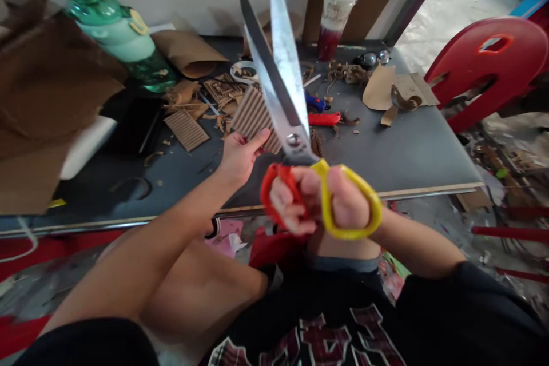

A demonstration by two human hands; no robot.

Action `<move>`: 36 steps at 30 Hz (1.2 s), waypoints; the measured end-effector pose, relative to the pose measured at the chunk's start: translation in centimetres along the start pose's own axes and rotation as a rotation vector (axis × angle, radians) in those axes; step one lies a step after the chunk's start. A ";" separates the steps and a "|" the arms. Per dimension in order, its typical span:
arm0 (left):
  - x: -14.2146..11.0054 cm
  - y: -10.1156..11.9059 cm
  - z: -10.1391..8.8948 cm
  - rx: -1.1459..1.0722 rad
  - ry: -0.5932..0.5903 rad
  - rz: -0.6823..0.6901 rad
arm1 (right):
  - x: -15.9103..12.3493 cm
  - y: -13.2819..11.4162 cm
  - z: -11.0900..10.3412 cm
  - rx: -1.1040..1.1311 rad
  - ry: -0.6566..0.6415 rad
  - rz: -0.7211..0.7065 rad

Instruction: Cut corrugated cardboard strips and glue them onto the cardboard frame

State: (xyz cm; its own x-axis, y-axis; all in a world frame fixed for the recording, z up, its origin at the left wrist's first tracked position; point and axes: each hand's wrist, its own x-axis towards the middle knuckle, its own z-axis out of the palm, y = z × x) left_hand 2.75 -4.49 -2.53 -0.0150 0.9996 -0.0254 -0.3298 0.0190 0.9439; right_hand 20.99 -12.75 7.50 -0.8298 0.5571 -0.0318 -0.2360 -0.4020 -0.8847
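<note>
My right hand (326, 197) grips a large pair of scissors (285, 80) by its red and yellow handles, fingers through the loops. The blades point up and away, spread slightly apart. Behind them, my left hand (241, 154) pinches a piece of corrugated cardboard (251, 114) between thumb and fingers, just above the table. The scissors hide the right part of this piece; whether the blades touch it I cannot tell. Another small corrugated piece (187, 129) lies on the table to the left of my left hand.
Cardboard scraps (223, 91) litter the grey table (412, 148). A red-handled tool (325, 119) and a blue one (316, 103) lie behind the scissors. At the back stand a green bottle (124, 40) and a drink cup (337, 17). A red chair (467, 57) is at right.
</note>
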 end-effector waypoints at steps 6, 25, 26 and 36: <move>0.0 0.9 0.4 -0.060 0.068 0.066 | -3.7 -1.4 -7.4 -1.089 0.501 -0.004; -0.1 0.4 0.1 -0.055 -0.036 0.102 | -4.7 -1.0 -7.9 -1.444 0.468 0.361; -0.2 0.3 0.2 -0.051 -0.046 0.096 | -4.6 -0.9 -7.9 -1.443 0.458 0.358; -0.4 -0.7 0.2 -0.030 -0.098 0.109 | -4.2 -1.3 -7.3 -1.382 0.448 0.338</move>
State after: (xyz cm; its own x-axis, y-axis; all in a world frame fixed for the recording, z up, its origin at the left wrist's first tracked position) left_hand 3.14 -4.89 -3.10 0.0394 0.9931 0.1105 -0.3596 -0.0891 0.9288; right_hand 28.45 -9.25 5.42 -0.4655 0.8547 -0.2299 0.7971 0.2920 -0.5285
